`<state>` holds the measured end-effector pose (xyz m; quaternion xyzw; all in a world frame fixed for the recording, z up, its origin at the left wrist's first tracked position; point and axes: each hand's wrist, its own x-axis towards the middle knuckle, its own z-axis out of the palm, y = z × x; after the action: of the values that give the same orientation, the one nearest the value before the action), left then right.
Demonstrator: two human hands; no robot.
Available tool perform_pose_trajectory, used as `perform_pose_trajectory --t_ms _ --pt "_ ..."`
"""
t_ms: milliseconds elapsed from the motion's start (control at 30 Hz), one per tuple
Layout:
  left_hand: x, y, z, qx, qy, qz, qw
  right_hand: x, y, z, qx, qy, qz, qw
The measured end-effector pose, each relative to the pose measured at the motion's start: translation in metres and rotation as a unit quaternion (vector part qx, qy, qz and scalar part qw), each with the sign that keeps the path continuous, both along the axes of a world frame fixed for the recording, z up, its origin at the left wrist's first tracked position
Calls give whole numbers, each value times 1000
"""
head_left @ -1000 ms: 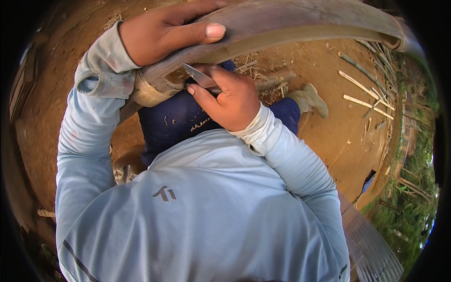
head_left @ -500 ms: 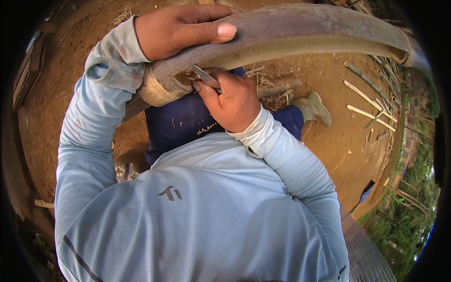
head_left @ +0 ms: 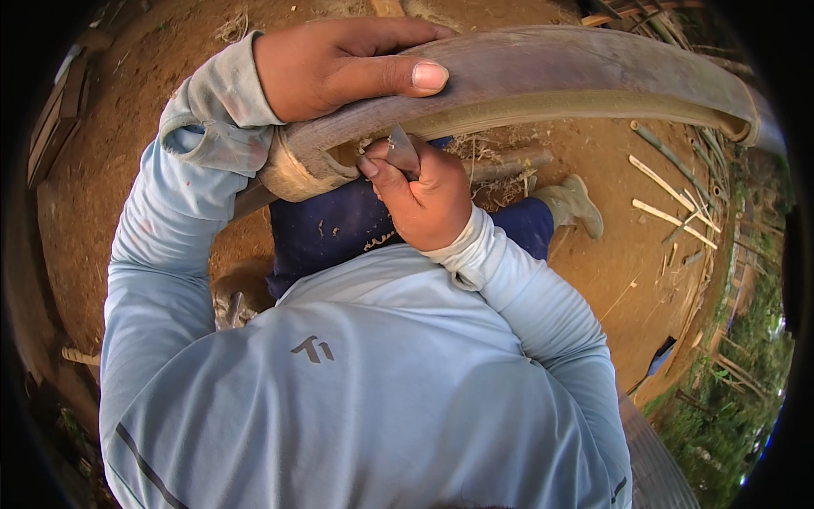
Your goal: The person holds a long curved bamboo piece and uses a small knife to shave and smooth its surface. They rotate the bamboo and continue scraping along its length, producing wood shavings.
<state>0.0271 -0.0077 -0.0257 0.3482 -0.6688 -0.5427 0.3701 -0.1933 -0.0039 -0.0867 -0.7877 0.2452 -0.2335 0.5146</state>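
Right in front of me, the person's left hand (head_left: 352, 69) clasps the big cut-open bamboo pole (head_left: 551, 75) from above, thumb along the top and fingers reaching over the far side. The right hand (head_left: 426, 193) is closed around a small knife (head_left: 402, 153), blade standing up by the near end of the pole's long opening. The pole crosses in front of the navy trousers (head_left: 339, 227), pale split strips (head_left: 674, 216) lying on the dirt off to the right.

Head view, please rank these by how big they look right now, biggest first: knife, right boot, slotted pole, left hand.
1. Slotted pole
2. Left hand
3. Right boot
4. Knife, counting only its visible part
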Motion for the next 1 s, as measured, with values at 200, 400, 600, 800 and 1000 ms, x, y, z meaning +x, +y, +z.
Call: perform_pose_trajectory --t_ms 200,400,600,800,1000 --pt "-1 1 15 -7 -37 -2 999 -25 2 9 51 -2 -13 999" --pt "-6 16 22 -85 -96 41 991 -84 10 10 252 17 46 967" --pt "-19 29 40 -100 -132 48 985 -69 22 23 143 72 89 983" --pt "-28 41 39 -129 -144 91 977 -44 29 26 100 59 77 990" --pt "-29 40 28 -87 -198 129 968 -34 30 26 68 66 40 995"
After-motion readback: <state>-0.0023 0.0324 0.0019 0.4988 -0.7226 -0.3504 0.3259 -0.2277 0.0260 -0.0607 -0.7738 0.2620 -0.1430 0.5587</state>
